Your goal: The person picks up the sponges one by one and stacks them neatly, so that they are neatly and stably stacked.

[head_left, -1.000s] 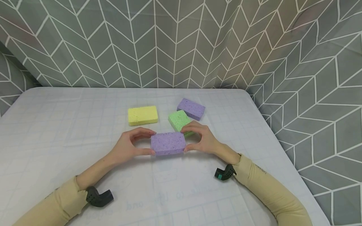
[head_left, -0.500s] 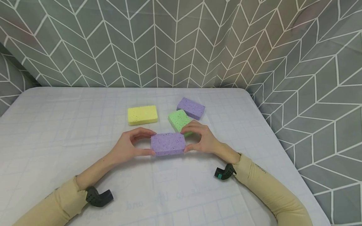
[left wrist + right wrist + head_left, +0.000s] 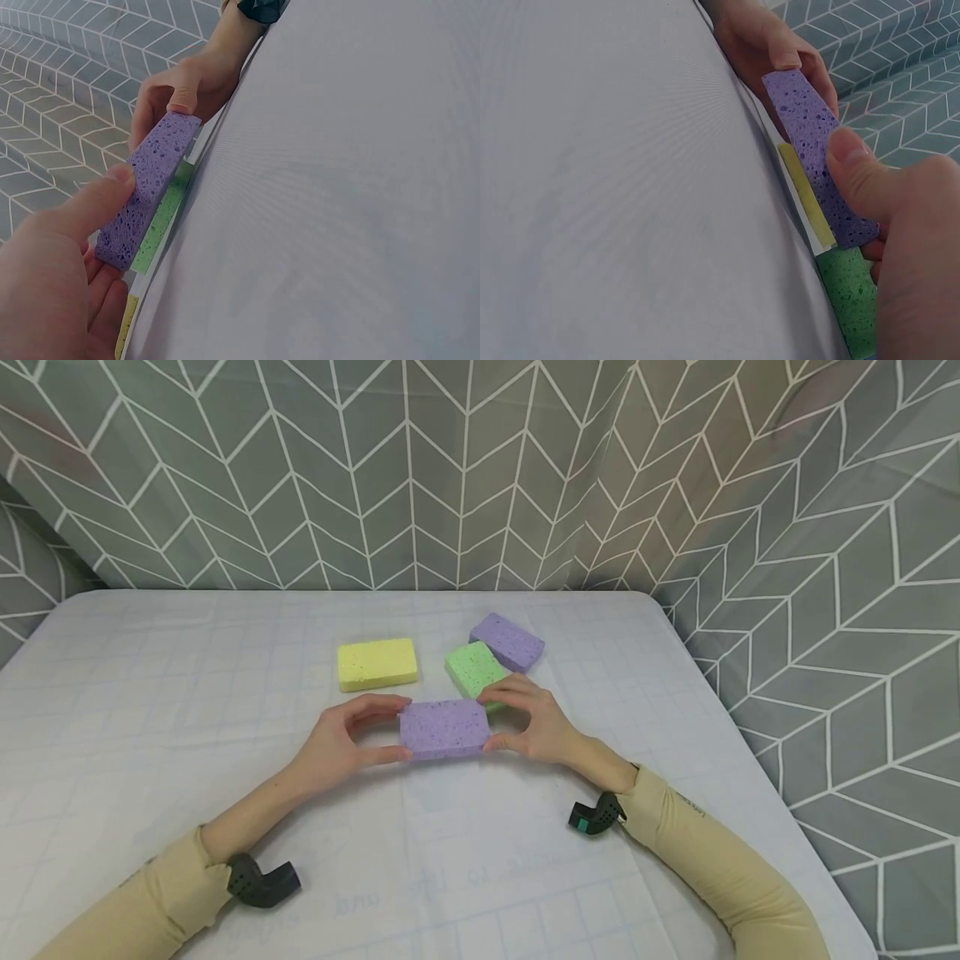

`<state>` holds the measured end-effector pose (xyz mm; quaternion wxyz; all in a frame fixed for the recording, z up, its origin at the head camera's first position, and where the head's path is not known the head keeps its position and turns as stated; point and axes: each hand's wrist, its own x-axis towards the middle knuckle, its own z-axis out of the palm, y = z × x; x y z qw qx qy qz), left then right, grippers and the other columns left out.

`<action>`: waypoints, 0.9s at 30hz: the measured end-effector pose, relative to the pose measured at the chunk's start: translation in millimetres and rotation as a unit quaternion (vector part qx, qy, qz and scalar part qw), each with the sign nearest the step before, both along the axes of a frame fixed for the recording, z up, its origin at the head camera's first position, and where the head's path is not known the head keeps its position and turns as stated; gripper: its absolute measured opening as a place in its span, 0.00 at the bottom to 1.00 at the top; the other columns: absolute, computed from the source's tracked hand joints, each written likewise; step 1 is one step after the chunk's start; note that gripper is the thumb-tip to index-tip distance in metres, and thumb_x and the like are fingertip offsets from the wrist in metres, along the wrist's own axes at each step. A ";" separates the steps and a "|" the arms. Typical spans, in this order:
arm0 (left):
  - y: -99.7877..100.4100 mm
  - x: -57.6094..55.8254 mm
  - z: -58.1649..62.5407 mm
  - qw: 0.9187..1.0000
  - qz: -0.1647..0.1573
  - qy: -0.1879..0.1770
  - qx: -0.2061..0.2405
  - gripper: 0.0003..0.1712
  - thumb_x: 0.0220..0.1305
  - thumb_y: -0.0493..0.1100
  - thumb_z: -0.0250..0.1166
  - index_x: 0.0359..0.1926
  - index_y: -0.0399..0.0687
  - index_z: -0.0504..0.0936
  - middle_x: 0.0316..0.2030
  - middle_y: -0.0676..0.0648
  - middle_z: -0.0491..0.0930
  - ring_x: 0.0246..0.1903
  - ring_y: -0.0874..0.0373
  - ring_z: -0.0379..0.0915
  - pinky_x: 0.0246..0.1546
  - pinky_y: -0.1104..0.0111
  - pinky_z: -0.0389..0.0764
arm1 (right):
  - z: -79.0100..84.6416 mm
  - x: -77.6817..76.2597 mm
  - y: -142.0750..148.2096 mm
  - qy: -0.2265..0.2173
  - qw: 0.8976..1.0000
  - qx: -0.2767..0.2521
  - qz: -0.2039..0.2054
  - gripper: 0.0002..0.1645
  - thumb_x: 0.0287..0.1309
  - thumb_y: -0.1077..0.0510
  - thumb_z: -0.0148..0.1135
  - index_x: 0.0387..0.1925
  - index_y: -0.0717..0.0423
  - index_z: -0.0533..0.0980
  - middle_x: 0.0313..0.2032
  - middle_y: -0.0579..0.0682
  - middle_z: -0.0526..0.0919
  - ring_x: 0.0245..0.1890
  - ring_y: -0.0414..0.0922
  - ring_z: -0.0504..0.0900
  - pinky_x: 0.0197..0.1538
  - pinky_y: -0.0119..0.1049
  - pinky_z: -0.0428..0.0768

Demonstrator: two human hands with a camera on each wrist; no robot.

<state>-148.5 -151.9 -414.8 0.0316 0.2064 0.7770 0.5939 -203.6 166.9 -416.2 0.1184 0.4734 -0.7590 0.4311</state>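
Observation:
A light purple sponge [image 3: 444, 727] is held between both hands at the middle of the table. My left hand [image 3: 347, 737] pinches its left end, thumb on the near side and fingers on the far side. At the right end, my right hand [image 3: 542, 723] pinches it in the same way. The left wrist view shows the purple sponge [image 3: 147, 193] raised off the tabletop. Just behind it lies a green sponge [image 3: 472, 669], partly hidden by the right hand. A second purple sponge [image 3: 507, 642] sits against the green one's far side.
A yellow sponge [image 3: 377, 664] lies apart, behind the left hand. White cloth with a faint grid covers the table [image 3: 187, 693]. Grey patterned curtains [image 3: 420, 468] hang along the back and right. Black wrist cameras [image 3: 262, 881] sit at both sleeves.
Both hands have moved the held purple sponge slightly away from me. The green sponge and the far purple one have shifted a little toward the back. The yellow sponge stays in place.

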 end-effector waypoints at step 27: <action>-0.7 0.8 0.8 1.000 0.005 0.006 -0.026 0.36 0.46 0.43 0.82 0.59 0.49 0.80 0.56 0.50 0.82 0.55 0.61 0.79 0.62 0.72 0.77 | 0.8 0.6 -1.3 0.018 1.000 0.008 0.007 0.38 0.31 0.58 0.84 0.50 0.64 0.81 0.49 0.58 0.84 0.51 0.53 0.78 0.63 0.40 0.77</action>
